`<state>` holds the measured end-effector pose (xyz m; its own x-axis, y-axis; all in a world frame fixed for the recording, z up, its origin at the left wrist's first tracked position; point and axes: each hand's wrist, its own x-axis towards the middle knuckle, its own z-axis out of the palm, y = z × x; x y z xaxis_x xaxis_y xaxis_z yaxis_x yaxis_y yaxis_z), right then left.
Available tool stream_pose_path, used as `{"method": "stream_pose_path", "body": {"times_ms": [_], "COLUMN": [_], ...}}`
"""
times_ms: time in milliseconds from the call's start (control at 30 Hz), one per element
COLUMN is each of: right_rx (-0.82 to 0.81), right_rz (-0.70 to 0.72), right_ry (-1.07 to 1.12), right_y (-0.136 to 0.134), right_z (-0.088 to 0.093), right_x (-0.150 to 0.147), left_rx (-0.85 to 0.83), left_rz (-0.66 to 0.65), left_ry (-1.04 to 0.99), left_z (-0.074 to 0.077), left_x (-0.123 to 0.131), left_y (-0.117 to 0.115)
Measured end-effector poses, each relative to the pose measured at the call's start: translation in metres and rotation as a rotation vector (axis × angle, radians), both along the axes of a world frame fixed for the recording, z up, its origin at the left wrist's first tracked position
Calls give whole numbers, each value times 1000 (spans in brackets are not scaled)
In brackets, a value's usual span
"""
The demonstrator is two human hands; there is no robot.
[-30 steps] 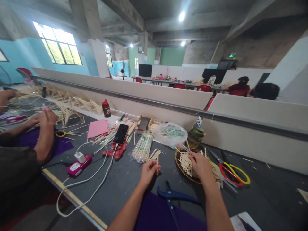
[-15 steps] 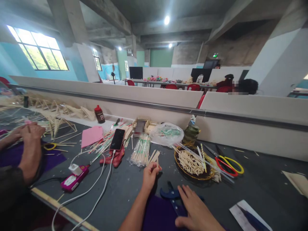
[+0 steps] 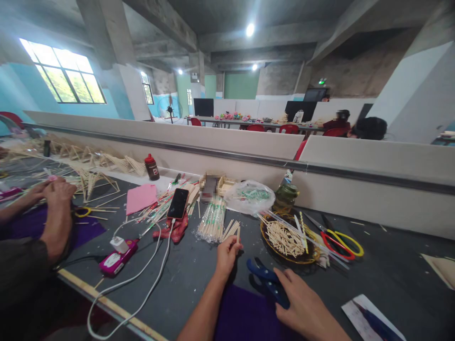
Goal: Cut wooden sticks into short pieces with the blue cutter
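Between the fingertips of my left hand [image 3: 228,255] a short wooden stick [image 3: 238,235] stands nearly upright. My right hand [image 3: 300,303] is closed around a pair of dark blue hand shears [image 3: 269,280], whose blunt jaws point up and left toward my left hand. The stick and the shears are apart. Below both hands lies a dark purple cloth [image 3: 245,315]. Just beyond my left hand are loose sticks [image 3: 232,229] and a clear-wrapped bundle of chopsticks [image 3: 212,220]. A basket [image 3: 263,237] full of short cut sticks [image 3: 284,237] is beyond the shears.
Red- and yellow-handled scissors [image 3: 341,244] lie right of the basket. A phone [image 3: 177,203] with a white cable, a purple power strip [image 3: 119,258] and a pink cloth [image 3: 141,199] are to the left. A co-worker's hands [image 3: 59,194] are at far left. A low partition [image 3: 213,137] runs behind.
My right hand, flat over the spread shears before, has now wrapped around them and lifted and turned them. Its fingers have closed. My left hand still holds the stick; the view shifted slightly.
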<state>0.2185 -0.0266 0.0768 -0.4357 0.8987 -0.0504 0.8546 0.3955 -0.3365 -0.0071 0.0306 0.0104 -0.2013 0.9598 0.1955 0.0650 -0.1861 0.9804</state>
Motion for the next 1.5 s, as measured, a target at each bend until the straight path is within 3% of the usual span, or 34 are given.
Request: {"method": "stream_pose_path", "body": {"times_ms": [133, 333, 500, 667, 833, 1067, 1500], "right_rx": [-10, 70, 185, 242, 279, 293, 213], "right_rz": [-33, -79, -20, 64, 127, 172, 210], "right_ry": [145, 211, 238, 305, 378, 393, 407], "right_y": [4, 11, 7, -2, -4, -6, -10], "right_z": [7, 3, 1, 6, 18, 19, 17], "right_x": [10, 10, 12, -2, -14, -12, -13], "left_rx": [12, -134, -254, -158, -118, -118, -113], "left_rz": [-39, -97, -301, -463, -537, -559, -546], "left_ry": [2, -277, -229, 39, 236, 344, 420], "left_z": [2, 11, 45, 88, 111, 123, 128], "left_x": [-1, 4, -9, -27, -27, -26, -31], "left_y": [0, -5, -27, -55, -73, -78, -80]}}
